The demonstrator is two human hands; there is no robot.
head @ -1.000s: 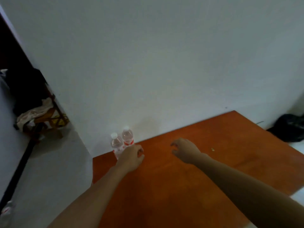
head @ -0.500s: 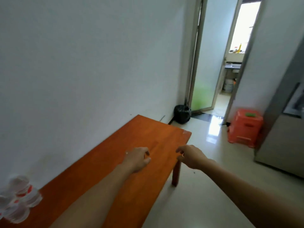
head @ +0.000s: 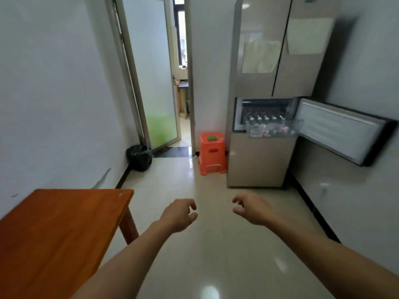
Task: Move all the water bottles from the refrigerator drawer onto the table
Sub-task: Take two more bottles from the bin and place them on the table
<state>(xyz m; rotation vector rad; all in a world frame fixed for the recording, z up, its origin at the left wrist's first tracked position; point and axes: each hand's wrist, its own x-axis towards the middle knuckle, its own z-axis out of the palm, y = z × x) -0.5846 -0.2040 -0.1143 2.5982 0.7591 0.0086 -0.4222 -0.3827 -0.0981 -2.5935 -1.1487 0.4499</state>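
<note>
- Orange-brown wood is the table (head: 54,223), now at the left side of the view. No bottles show on the part we can see.
- A second ago the view faced the wall, and two bottles stood on the table's corner by the left hand. Now the view has swung round to the refrigerator (head: 259,160) across the room.
- The left hand (head: 179,214) is out over the shiny floor, past the table's end. Its fingers are loosely curled and it holds nothing.
- The right hand (head: 251,209) is beside it with a gap between them. Its fingers are loosely curled too, and it is empty.
- The drawer (head: 274,129) is pulled out, with its door (head: 341,132) swung out to the right. The water bottles (head: 265,118) sit in it in rows, well apart from both hands.
- I think one trip is done and the person is going back for more.
- Many bottles look left, so the job seems far from over.
</note>
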